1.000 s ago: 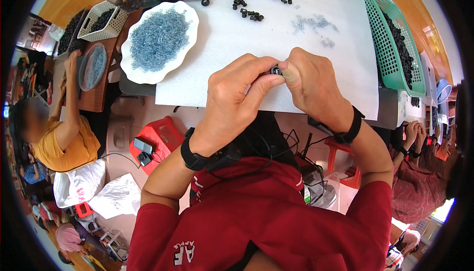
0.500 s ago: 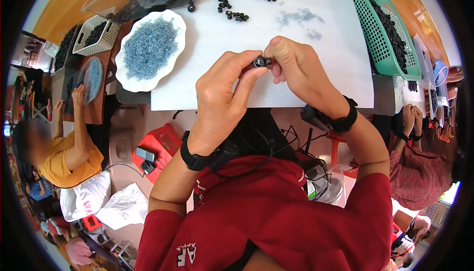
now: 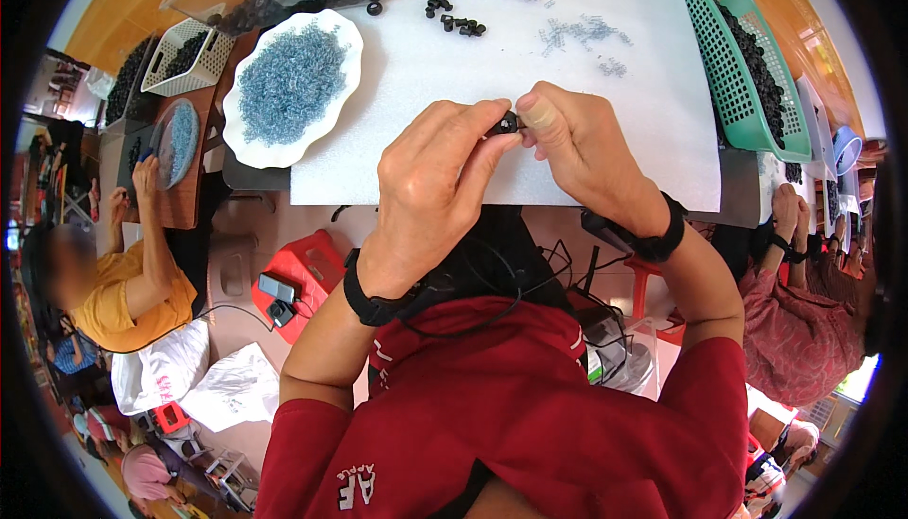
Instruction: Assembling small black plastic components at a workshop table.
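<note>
– That white sheet (image 3: pixel 492 56) is looking like matt foam, and the little black ring (image 3: pixel 506 126) like dull rubber.
– The green basket (image 3: pixel 733 75) is showing glossy plastic; the white dish (image 3: pixel 248 141) is gleaming smooth.

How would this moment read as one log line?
left hand: pinching small black ring | right hand: pinching same ring | above: white mat
</note>
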The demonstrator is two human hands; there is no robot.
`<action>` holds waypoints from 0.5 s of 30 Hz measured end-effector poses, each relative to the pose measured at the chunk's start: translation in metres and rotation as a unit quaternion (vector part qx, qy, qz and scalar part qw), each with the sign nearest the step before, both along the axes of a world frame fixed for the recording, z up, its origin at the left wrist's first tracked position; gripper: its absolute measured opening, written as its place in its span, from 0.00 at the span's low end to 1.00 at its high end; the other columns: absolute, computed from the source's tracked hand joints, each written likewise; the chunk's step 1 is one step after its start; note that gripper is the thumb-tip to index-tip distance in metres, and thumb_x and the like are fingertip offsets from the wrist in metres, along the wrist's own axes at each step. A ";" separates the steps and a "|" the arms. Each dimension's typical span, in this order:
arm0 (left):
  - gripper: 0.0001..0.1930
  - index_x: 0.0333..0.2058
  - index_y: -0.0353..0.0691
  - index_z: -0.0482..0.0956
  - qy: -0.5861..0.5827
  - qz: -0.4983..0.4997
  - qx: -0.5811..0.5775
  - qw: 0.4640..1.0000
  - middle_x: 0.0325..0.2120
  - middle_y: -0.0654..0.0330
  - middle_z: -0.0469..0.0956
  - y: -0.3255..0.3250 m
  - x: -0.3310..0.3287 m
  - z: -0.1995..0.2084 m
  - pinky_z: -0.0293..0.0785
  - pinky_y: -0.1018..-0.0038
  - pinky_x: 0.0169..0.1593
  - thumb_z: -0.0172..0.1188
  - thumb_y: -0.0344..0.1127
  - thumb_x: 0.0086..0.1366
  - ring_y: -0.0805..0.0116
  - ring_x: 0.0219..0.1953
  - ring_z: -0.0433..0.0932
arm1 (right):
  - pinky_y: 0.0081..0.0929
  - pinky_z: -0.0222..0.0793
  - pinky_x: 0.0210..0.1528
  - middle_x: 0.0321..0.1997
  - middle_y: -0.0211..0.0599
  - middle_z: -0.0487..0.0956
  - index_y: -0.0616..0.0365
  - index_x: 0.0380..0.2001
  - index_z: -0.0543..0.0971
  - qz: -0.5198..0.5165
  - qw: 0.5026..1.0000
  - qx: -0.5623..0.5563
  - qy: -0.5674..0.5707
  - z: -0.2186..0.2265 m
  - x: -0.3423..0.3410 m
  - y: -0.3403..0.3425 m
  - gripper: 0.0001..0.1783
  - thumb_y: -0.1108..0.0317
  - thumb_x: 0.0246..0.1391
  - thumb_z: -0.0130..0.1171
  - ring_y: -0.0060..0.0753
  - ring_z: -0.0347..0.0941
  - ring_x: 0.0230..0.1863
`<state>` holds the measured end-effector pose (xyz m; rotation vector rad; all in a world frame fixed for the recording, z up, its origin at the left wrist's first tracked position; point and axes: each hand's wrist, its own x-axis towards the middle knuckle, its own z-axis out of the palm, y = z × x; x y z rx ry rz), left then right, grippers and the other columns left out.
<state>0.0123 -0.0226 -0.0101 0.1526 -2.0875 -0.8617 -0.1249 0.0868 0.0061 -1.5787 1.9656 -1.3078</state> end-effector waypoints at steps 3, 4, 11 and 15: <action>0.11 0.38 0.31 0.79 0.008 -0.007 0.015 1.000 0.25 0.54 0.76 0.002 -0.001 0.000 0.70 0.73 0.27 0.65 0.22 0.54 0.63 0.24 0.76 | 0.37 0.64 0.23 0.19 0.48 0.71 0.64 0.26 0.72 0.004 0.999 0.011 0.044 -0.002 0.000 0.000 0.23 0.55 0.66 0.44 0.51 0.70 0.21; 0.11 0.38 0.31 0.79 0.013 -0.009 0.031 0.999 0.25 0.54 0.76 0.002 -0.001 -0.002 0.70 0.74 0.27 0.64 0.22 0.55 0.64 0.23 0.75 | 0.39 0.64 0.23 0.18 0.49 0.70 0.63 0.25 0.72 -0.001 0.997 0.007 0.078 -0.003 0.001 0.000 0.21 0.57 0.66 0.45 0.53 0.69 0.21; 0.10 0.39 0.32 0.80 -0.009 -0.048 0.170 0.984 0.23 0.57 0.77 0.010 0.001 0.001 0.69 0.78 0.26 0.63 0.24 0.57 0.72 0.23 0.75 | 0.40 0.64 0.22 0.19 0.46 0.70 0.62 0.24 0.70 0.018 0.973 -0.052 0.226 0.001 -0.004 0.002 0.16 0.62 0.61 0.52 0.51 0.69 0.20; 0.10 0.39 0.32 0.81 -0.014 -0.074 0.229 0.971 0.23 0.58 0.77 0.013 0.000 0.002 0.70 0.79 0.27 0.63 0.23 0.57 0.73 0.23 0.75 | 0.38 0.65 0.21 0.20 0.44 0.70 0.62 0.26 0.72 0.033 0.965 -0.079 0.250 0.002 -0.009 0.003 0.12 0.64 0.60 0.54 0.49 0.69 0.20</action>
